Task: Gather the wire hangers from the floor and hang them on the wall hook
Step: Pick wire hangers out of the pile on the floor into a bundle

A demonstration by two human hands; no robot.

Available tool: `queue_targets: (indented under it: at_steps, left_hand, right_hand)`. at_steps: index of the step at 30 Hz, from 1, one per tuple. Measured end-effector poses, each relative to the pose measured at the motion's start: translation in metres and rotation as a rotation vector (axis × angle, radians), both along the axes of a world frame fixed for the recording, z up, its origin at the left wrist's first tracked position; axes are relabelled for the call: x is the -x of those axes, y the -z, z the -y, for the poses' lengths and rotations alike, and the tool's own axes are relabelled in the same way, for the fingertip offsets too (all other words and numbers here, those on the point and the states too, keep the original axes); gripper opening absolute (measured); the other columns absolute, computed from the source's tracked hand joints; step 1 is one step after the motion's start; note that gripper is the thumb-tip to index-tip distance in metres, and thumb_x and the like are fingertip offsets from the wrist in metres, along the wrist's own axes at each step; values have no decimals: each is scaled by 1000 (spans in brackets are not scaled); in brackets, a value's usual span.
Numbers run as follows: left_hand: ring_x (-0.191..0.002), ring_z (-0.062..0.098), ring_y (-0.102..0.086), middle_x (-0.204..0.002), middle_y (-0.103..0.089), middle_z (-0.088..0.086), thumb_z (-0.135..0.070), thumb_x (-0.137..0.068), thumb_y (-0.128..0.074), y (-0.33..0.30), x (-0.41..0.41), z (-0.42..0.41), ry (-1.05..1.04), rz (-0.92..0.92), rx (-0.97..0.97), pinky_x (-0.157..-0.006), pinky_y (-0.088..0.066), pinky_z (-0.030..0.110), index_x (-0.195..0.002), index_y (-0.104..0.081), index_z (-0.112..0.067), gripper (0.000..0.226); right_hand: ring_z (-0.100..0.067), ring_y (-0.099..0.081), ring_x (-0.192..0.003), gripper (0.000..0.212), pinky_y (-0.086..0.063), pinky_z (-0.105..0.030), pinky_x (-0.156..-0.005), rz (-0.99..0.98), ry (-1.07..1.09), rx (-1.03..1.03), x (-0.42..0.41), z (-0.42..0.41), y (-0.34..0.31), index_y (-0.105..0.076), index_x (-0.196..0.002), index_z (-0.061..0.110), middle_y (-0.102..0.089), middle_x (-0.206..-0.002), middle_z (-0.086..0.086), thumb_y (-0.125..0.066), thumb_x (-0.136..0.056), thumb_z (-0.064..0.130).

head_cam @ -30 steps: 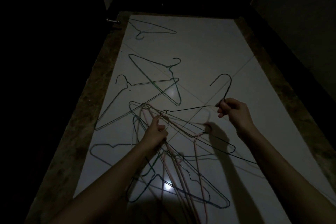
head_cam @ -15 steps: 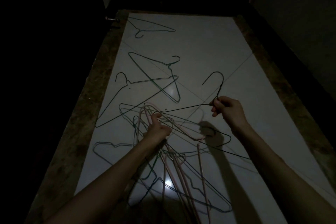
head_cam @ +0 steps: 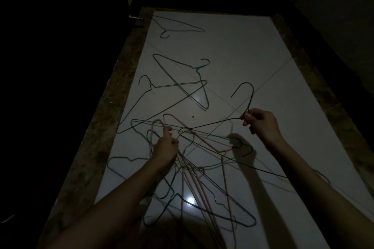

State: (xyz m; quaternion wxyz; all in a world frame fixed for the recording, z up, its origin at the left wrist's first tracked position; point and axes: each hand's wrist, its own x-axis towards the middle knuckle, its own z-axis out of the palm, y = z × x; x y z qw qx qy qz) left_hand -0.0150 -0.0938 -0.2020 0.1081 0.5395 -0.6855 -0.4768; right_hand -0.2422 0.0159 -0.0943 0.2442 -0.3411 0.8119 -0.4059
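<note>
- Right hand (head_cam: 261, 122), at 3 o'clock: pinching black hanger (head_cam: 249, 100) at the neck, hook up.
- Left hand (head_cam: 166, 147), centre: fingers curled round bundle of pink and green hangers (head_cam: 194, 186), trailing toward 6.
- Three green hangers (head_cam: 178, 87) flat on floor (head_cam: 232, 50), 11 to 12 o'clock.

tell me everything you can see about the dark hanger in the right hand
The dark hanger is thin, dark, bare-looking wire. Its open hook curves at the top, above a short twisted neck. The right hand pinches it just below that neck, holding it above the white tiled floor. One shoulder wire runs left toward the bundle of hangers gripped by the left hand; another long wire sweeps down to the right. Whether it touches the bundle is unclear.
</note>
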Motion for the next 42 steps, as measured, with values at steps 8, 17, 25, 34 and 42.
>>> queue_targets:
  at_steps: [8,17,25,34,42]
  left_hand:
    - [-98,25,-51,-114,-55,13,6,-92,-40,-4,2,-2,-192,-42,-36,-68,-35,16,-136,-31,-2,46]
    - [-71,12,-44,-113,-47,6,6,-92,-41,-5,9,1,-359,-211,-245,-54,-34,21,-133,-32,-5,43]
    - [-62,12,-41,-110,-41,8,7,-92,-41,-5,9,-7,-406,-316,-324,-51,-34,23,-126,-37,-8,38]
    - [-82,17,-51,-102,-56,10,9,-90,-46,-16,-6,-10,-347,-369,-152,-56,-40,12,-124,-43,-7,38]
    - [-91,19,-46,-111,-46,9,12,-89,-44,-48,5,-3,-260,-412,-151,-58,-38,19,-131,-41,-10,48]
  right_hand:
    - [-17,-39,-51,37,-34,-26,-52,56,-19,2,-4,-2,0,-56,-60,16,-67,-94,-23,-47,-94,7]
    - [-17,-38,-50,38,-33,-25,-50,105,-32,-6,-22,9,10,-54,-59,15,-66,-96,-27,-46,-94,5]
    - [-8,-48,-59,39,-36,-21,-51,200,27,-25,-21,-1,27,-52,-56,4,-63,-88,-10,-46,-93,0]
    - [2,-40,-33,36,-28,-8,-35,319,119,50,-32,-1,16,-54,-61,8,-56,-65,-5,-46,-96,6]
    - [-3,-44,-41,17,-39,-15,-48,28,107,306,-13,6,-25,-64,-91,4,-60,-72,-4,-48,-94,8]
